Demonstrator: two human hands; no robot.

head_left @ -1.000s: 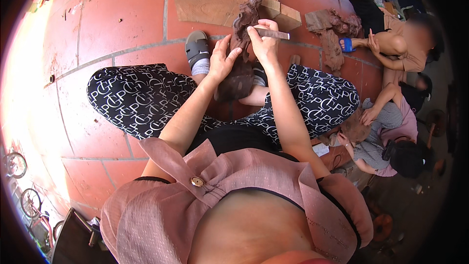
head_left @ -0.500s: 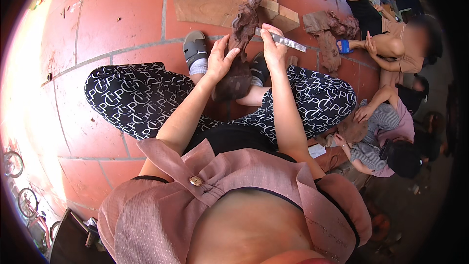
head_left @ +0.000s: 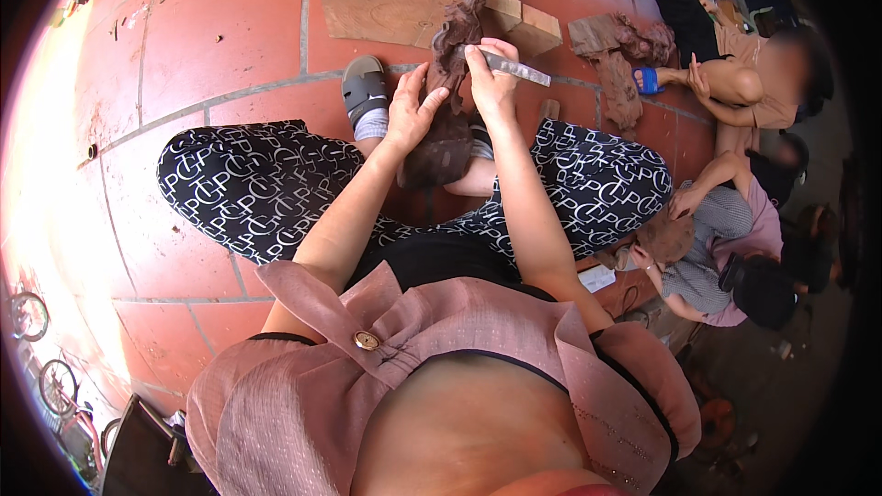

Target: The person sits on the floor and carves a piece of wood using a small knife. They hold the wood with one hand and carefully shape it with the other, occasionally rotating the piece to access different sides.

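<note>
A dark brown wood carving (head_left: 446, 142) stands tilted between my feet, its narrow upper end by a pale wooden block. My left hand (head_left: 410, 112) steadies its left side, thumb lying across the wood and fingers up along the edge. In my right hand (head_left: 493, 81) is a flat grey strip (head_left: 521, 70) with pale patches, pinched between thumb and fingers. Its inner end meets the carving's right side; its outer end sticks out to the right. I cannot make out whether the strip is sandpaper or a file.
An orange-brown carving sits on the thick wooden block (head_left: 395, 14) ahead. Another carved piece (head_left: 617, 55) lies on the red tile floor (head_left: 230, 28) to the right. Two people sit at the right, one holding a brown piece (head_left: 666, 237). Bicycles (head_left: 57, 386) stand far left.
My right hand has moved left and slightly down, bringing the grey strip closer across the carving. My left hand and the carving have barely moved.
</note>
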